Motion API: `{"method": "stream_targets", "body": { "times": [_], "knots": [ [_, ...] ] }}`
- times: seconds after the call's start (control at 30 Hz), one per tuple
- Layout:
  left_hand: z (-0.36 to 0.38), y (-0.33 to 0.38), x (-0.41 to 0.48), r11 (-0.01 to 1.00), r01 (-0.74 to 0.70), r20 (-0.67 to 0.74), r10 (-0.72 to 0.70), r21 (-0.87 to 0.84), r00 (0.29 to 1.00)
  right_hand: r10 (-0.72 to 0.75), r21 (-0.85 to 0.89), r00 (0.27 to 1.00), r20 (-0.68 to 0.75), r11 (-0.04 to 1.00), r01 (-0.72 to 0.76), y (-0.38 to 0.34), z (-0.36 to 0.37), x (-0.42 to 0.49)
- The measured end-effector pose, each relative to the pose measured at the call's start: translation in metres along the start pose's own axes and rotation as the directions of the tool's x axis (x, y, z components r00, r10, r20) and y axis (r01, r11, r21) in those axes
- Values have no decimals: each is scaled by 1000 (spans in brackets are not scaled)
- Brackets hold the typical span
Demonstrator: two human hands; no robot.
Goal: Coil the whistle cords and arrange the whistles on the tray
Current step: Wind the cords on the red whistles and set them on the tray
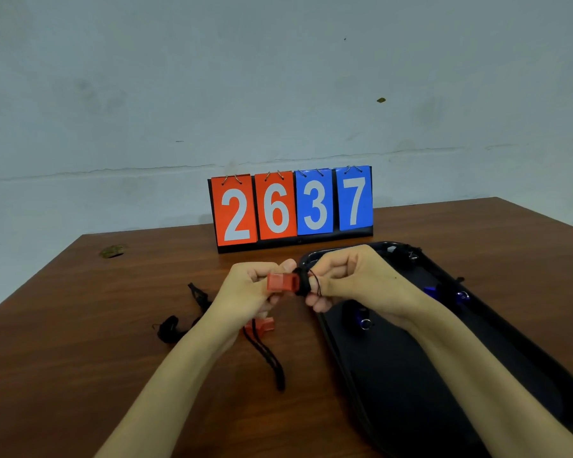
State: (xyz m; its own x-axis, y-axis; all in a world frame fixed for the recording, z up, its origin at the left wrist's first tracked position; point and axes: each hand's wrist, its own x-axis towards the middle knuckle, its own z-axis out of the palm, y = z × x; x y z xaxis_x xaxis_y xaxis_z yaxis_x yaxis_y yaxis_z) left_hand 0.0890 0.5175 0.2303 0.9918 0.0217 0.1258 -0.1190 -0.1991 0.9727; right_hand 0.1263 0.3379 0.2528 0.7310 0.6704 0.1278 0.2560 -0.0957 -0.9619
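Left hand [245, 287] grips the red whistle [280, 281], lying sideways. Right hand [348, 276] pinches the cord [302, 286] wound on its end nearest the tray [411, 375].

Both bare forearms reach forward from bottom edge, converging, hands almost touching mid-frame. Left hand [245, 289] fingers curled, pinching red whistle [279, 281] by its left end. Right hand [354, 279] also curled, knuckles up, fingertips gripping black cord [303, 283] wound at whistle's right end
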Motion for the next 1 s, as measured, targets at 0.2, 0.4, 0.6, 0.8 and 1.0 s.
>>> {"method": "stream_targets", "body": {
  "times": [0.2, 0.4, 0.6, 0.8, 1.0],
  "knots": [
    [8, -6, -1, 999, -40, -1, 40, 4, 999, 29, 172, 978, -208, 985, 8, 4, 0, 3],
    [13, -13, 2, 979, -104, 28, 101, 176, 994, 101, 181, 887, -451, 983, -19, 9, -6, 8],
    [15, -21, 3, 916, -164, 14, 171, 366, 985, -9, -179, 806, -592, 977, -120, 21, -4, 13],
    [12, -21, 3, 902, -135, -93, 189, 411, 978, -123, -457, 825, -552, 872, -176, 26, -2, 12],
    [7, -17, 4, 904, -143, -43, 174, 404, 984, -45, -635, 945, -324, 751, -182, 23, 0, 11]
  ]
}}
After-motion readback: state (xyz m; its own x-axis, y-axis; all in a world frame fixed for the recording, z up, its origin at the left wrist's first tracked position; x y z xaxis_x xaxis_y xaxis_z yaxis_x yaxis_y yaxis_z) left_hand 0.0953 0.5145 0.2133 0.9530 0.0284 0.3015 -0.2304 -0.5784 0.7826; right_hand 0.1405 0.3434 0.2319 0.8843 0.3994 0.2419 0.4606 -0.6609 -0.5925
